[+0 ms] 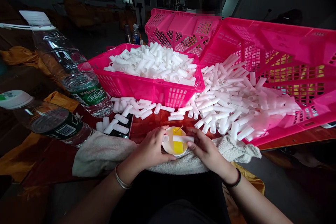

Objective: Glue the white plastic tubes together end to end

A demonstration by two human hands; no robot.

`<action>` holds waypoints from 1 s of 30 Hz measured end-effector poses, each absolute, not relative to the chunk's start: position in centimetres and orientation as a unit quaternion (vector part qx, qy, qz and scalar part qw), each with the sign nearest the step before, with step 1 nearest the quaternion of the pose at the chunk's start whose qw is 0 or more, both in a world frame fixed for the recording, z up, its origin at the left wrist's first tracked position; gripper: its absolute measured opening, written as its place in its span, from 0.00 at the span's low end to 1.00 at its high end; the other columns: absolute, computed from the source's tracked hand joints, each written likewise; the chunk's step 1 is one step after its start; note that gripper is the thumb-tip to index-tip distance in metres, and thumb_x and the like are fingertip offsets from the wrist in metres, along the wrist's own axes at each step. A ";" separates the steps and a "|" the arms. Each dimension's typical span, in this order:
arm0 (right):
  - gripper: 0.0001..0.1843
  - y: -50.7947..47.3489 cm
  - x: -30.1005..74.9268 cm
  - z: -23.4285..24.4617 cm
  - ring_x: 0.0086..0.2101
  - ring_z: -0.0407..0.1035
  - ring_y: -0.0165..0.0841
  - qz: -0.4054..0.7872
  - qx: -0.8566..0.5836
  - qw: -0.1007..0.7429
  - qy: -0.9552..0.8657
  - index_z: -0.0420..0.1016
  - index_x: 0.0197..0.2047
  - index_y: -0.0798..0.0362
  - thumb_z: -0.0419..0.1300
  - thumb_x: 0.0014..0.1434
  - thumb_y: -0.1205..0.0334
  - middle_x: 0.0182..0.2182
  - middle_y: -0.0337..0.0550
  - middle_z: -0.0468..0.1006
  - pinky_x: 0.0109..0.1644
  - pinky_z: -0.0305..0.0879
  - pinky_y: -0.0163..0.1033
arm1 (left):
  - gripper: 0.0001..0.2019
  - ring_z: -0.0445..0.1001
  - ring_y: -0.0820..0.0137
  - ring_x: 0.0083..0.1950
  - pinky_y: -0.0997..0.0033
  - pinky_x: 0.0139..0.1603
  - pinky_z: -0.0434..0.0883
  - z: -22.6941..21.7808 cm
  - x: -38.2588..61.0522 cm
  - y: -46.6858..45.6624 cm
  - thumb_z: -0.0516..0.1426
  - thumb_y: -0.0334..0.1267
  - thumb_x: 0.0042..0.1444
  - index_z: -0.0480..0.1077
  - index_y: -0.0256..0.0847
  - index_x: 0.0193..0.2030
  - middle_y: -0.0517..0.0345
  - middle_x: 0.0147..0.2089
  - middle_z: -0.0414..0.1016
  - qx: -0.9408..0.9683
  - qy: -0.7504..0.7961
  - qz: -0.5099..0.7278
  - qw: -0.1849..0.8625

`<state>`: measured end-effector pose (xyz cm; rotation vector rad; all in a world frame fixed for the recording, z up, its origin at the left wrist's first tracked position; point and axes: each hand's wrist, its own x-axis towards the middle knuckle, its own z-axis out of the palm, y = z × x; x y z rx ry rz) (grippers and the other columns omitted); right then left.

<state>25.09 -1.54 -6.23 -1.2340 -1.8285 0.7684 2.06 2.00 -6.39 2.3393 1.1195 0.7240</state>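
Between my hands, in front of the towel, is a small round white dish (170, 148) with a yellow strip (178, 147) across it and a thin wire-like piece near its top. My left hand (154, 147) curls around the dish's left side, a short white plastic tube (165, 139) in its fingers with the open end showing. Whether this hand also grips the dish, I cannot tell. On the right, my right hand (206, 148) pinches another white tube (181, 139) by its right end. That tube lies level above the dish, pointing left.
A pink basket (147, 85) heaped with white tubes stands ahead. Right of it, a tipped pink crate (283, 38) has tubes spilling out. Loose tubes (135, 105) lie on the red table. Two water bottles (91, 91) stand left. A pale towel (102, 154) covers the near edge.
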 end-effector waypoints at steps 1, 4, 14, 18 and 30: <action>0.13 -1.6 25.0 -6.3 0.42 0.75 0.39 0.303 -0.498 0.391 -0.712 0.69 0.52 0.52 0.56 0.65 0.61 0.43 0.50 0.77 0.45 0.75 0.45 | 0.46 0.71 0.51 0.58 0.48 0.57 0.70 -6.5 2.0 2.0 0.73 0.44 0.34 0.57 0.42 0.59 0.42 0.59 0.69 0.845 0.406 0.265 0.226; 0.07 -1.5 24.9 -6.5 0.43 0.73 0.40 0.231 -0.479 0.394 -0.749 0.73 0.44 0.51 0.55 0.65 0.64 0.41 0.50 0.76 0.47 0.73 0.46 | 0.45 0.71 0.50 0.58 0.48 0.58 0.69 -6.8 2.0 2.1 0.73 0.44 0.34 0.57 0.43 0.59 0.43 0.59 0.69 0.842 0.411 0.264 0.229; 0.09 -1.1 25.4 -6.4 0.42 0.73 0.39 0.258 -0.461 0.382 -0.758 0.71 0.47 0.50 0.54 0.66 0.62 0.41 0.49 0.76 0.45 0.74 0.45 | 0.43 0.73 0.53 0.55 0.48 0.57 0.69 -7.0 1.8 2.2 0.72 0.45 0.36 0.57 0.44 0.58 0.43 0.60 0.68 0.831 0.416 0.262 0.260; 0.08 -1.2 25.5 -6.2 0.46 0.71 0.39 0.213 -0.427 0.385 -0.790 0.72 0.46 0.50 0.55 0.64 0.65 0.44 0.50 0.72 0.48 0.73 0.45 | 0.42 0.73 0.53 0.54 0.49 0.57 0.70 -6.9 1.7 2.3 0.72 0.45 0.37 0.58 0.44 0.58 0.43 0.58 0.69 0.836 0.411 0.265 0.248; 0.12 -1.8 25.2 -6.8 0.47 0.71 0.40 0.207 -0.454 0.403 -0.767 0.70 0.51 0.51 0.56 0.64 0.65 0.46 0.51 0.73 0.50 0.73 0.47 | 0.40 0.72 0.49 0.57 0.49 0.55 0.71 -7.5 1.8 2.7 0.73 0.45 0.35 0.59 0.43 0.54 0.43 0.58 0.71 0.849 0.395 0.280 0.210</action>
